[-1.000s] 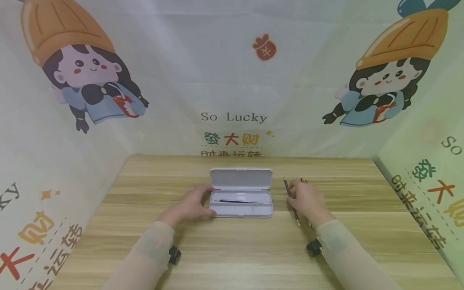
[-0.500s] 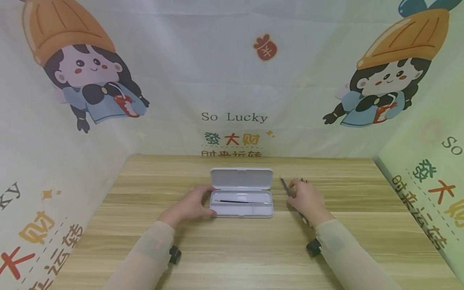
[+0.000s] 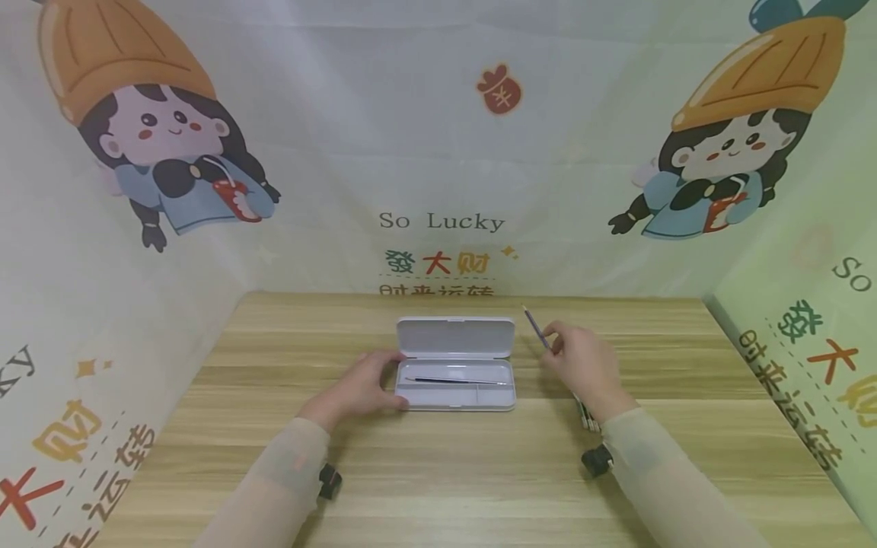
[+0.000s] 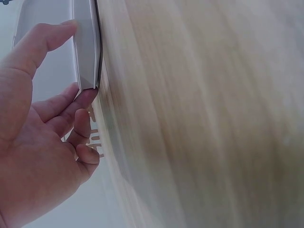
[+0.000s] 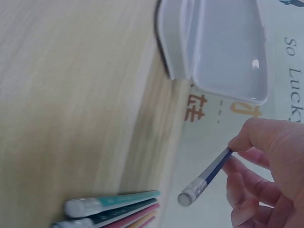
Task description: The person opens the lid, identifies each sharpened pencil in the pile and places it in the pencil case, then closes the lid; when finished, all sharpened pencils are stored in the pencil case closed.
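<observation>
A white pencil case [image 3: 432,399] lies on the table with its lid [image 3: 455,339] raised. Inside its back compartment is one dark pencil [image 3: 445,380]. My left hand [image 3: 359,387] grips the case's left end, thumb at the front corner and fingers at the back; the left wrist view shows the thumb on the case wall [image 4: 86,45]. Between thumb and fingers, my right hand [image 3: 585,369] pinches a dark blue pencil [image 3: 534,327], held above the table right of the case. Its eraser end [image 5: 190,195] shows in the right wrist view.
Several pencils [image 5: 114,200] in teal, dark green, pink and orange lie side by side on the wooden table [image 3: 438,479], partly hidden under my right hand in the head view. A printed cloth [image 3: 438,152] hangs behind the table and along its sides.
My right hand has taken hold of the dark blue pencil and lifted it off the table, its tip moving up and left. My left hand has stayed on the case.
</observation>
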Available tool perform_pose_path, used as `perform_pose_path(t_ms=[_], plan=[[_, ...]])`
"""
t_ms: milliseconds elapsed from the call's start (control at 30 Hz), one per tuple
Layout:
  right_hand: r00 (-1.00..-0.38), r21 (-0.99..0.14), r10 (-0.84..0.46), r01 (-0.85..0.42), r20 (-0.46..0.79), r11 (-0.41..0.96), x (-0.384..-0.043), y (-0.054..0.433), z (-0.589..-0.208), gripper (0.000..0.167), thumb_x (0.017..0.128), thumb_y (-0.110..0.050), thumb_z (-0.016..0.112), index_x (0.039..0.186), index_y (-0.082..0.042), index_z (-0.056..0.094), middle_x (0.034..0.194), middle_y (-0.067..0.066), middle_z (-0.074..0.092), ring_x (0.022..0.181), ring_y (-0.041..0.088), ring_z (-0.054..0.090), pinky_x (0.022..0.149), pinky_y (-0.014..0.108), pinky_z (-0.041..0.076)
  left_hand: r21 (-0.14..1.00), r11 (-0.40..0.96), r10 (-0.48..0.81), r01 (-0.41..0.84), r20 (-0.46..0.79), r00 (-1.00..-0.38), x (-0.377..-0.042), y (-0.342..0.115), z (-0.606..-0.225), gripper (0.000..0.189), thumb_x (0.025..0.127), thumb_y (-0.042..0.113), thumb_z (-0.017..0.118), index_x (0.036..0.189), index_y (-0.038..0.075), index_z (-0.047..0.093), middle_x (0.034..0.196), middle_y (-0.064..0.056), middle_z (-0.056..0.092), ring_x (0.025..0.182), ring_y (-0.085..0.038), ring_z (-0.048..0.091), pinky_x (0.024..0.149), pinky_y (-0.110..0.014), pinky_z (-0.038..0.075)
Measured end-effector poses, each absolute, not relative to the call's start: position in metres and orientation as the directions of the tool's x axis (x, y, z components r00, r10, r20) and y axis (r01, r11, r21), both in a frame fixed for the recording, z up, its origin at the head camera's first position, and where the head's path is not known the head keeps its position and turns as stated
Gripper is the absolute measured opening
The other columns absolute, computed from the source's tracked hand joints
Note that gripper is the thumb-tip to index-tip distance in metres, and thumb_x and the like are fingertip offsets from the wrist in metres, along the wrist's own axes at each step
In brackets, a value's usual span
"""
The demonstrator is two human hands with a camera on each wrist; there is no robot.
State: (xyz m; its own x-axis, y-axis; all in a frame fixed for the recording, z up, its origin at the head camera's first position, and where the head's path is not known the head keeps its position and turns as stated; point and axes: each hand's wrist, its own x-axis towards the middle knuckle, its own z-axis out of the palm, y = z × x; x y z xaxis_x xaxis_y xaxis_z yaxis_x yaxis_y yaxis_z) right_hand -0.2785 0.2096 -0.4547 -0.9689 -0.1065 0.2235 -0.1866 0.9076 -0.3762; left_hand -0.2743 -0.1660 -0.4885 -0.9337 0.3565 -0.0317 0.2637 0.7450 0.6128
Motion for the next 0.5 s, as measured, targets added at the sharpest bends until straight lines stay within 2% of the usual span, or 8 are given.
perform_pose_path(t_ms=[133,233,367,500], plan=[[-0.951,-0.353,-0.13,-0.229,0.281,0.907,-0.278,0.205,-0.448,0.03,0.088,-0.018,0.073,0.118,-0.016,0.072,0.091,0.002,0.077,0.059,0.013,0.055,0.042,0.026,0.039,0.619,0.741,0.356,0.262,-0.032,-0.934,-0.274,-0.166,-0.488,0.084,0.071,0.025,0.093,0.142,0.001,0.056,0.146,-0.02,0.058,0.137,-0.039,0.05,0.12,-0.055,0.039],[-0.916,-0.303,-0.202,-0.313,0.346,0.9,-0.278,0.2,-0.444,0.028,0.088,-0.017,0.074,0.117,-0.018,0.073,0.09,-0.002,0.076,0.06,0.012,0.053,0.043,0.025,0.038,0.619,0.74,0.356,0.263,-0.029,-0.934,-0.273,-0.166,-0.488,0.083,0.071,0.024,0.093,0.142,0.0,0.056,0.146,-0.02,0.058,0.136,-0.039,0.05,0.12,-0.055,0.039],[-0.831,-0.204,-0.328,-0.453,0.45,0.868,-0.277,0.193,-0.442,0.025,0.087,-0.016,0.075,0.113,-0.02,0.075,0.088,-0.008,0.073,0.071,0.014,0.059,0.051,0.025,0.043,0.62,0.736,0.362,0.273,-0.019,-0.932,-0.273,-0.167,-0.488,0.082,0.071,0.023,0.093,0.141,-0.001,0.056,0.145,-0.022,0.059,0.136,-0.04,0.051,0.12,-0.056,0.039],[-0.761,-0.183,-0.404,-0.553,0.507,0.813,-0.277,0.187,-0.44,0.024,0.085,-0.012,0.078,0.109,-0.018,0.076,0.088,-0.006,0.074,0.082,0.017,0.065,0.063,0.031,0.054,0.622,0.732,0.367,0.279,-0.013,-0.93,-0.274,-0.167,-0.488,0.081,0.071,0.022,0.092,0.14,-0.002,0.056,0.144,-0.023,0.059,0.136,-0.041,0.051,0.12,-0.057,0.038]])
